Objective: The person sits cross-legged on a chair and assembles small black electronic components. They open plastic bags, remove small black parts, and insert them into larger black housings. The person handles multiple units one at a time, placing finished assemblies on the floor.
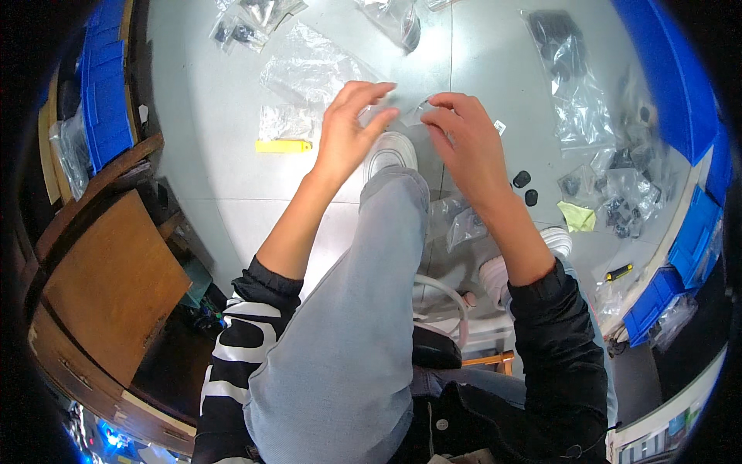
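Note:
My left hand (348, 131) hovers above the grey floor with thumb and fingers apart, and nothing shows between them. My right hand (468, 143) is level with it, its thumb and fingers closed on a small clear plastic piece (415, 116). That piece reaches toward the left fingertips, with a gap between; its exact kind is too blurred to tell. Below and between the hands is the white shoe (390, 151) on my outstretched leg. Closest to my left hand lie flat clear plastic bags (309, 66) and a yellow strip-shaped object (283, 145).
Filled clear bags (560, 69) lie to the right, near two small black pieces (522, 179) and a yellow-green scrap (577, 217). A yellow-and-black tool (618, 272) is farther down. Blue bins (106, 85) edge both sides. A brown wooden panel (112, 286) stands at left.

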`<control>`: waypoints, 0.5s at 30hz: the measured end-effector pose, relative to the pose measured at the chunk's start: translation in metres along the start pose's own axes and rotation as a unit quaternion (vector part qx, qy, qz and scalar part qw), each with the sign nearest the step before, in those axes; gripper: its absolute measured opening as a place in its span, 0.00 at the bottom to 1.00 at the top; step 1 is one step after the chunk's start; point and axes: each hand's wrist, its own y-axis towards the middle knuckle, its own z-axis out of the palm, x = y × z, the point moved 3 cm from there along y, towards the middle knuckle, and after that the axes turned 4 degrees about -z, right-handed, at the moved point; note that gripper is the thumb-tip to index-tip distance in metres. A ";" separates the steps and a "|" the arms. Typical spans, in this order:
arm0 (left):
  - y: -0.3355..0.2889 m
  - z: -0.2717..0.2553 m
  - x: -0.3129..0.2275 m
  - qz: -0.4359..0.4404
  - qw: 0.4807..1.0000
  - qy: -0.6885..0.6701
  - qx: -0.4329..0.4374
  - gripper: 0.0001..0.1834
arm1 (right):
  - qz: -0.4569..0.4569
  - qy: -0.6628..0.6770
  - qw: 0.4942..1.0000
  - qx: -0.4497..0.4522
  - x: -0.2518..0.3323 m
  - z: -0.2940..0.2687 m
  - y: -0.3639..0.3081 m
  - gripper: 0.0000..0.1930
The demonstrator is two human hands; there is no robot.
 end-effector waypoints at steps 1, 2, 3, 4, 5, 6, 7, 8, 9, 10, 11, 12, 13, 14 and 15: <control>-0.001 0.001 -0.009 -0.058 0.998 -0.035 0.017 0.14 | -0.002 0.000 1.000 0.012 0.002 0.000 0.001 0.07; -0.002 0.000 -0.018 -0.089 0.993 -0.072 0.027 0.13 | -0.030 -0.026 0.999 0.020 0.006 0.001 0.003 0.06; -0.002 -0.001 -0.026 -0.108 0.988 -0.109 0.035 0.13 | -0.057 -0.051 0.997 0.028 0.010 0.002 0.005 0.06; -0.002 -0.003 -0.031 -0.138 0.984 -0.101 0.052 0.11 | -0.084 -0.075 0.993 0.031 0.014 0.003 0.005 0.05; -0.002 -0.005 -0.036 -0.151 0.983 -0.080 0.066 0.10 | -0.107 -0.079 0.991 0.034 0.019 0.003 0.005 0.05; -0.003 -0.007 -0.038 -0.160 0.982 -0.058 0.078 0.10 | -0.129 -0.082 0.988 0.034 0.023 0.005 0.003 0.05; -0.005 -0.008 -0.040 -0.173 0.980 -0.032 0.093 0.09 | -0.141 -0.086 0.985 0.043 0.027 0.006 0.001 0.05; -0.007 -0.011 -0.041 -0.164 0.983 -0.007 0.083 0.09 | -0.167 -0.088 0.981 0.046 0.031 0.008 -0.001 0.05; -0.011 -0.015 -0.042 -0.158 0.984 0.022 0.076 0.09 | -0.183 -0.091 0.977 0.056 0.034 0.010 -0.002 0.05; -0.014 -0.018 -0.043 -0.152 0.984 0.050 0.072 0.08 | -0.198 -0.093 0.974 0.067 0.038 0.012 -0.004 0.05; -0.017 -0.022 -0.044 -0.134 0.987 0.068 0.053 0.08 | -0.225 -0.097 0.968 0.049 0.041 0.014 -0.004 0.05; -0.020 -0.027 -0.046 -0.113 0.989 0.084 0.036 0.08 | -0.250 -0.102 0.962 0.030 0.045 0.015 -0.003 0.05; -0.022 -0.031 -0.047 -0.106 0.988 0.105 0.026 0.08 | -0.273 -0.105 0.956 0.012 0.049 0.017 -0.003 0.06; -0.025 -0.035 -0.050 -0.089 0.986 0.136 0.025 0.08 | -0.282 -0.106 0.954 0.006 0.052 0.020 -0.002 0.05; -0.024 -0.039 -0.050 -0.099 0.984 0.148 0.031 0.08 | -0.292 -0.109 0.950 -0.002 0.055 0.022 0.001 0.04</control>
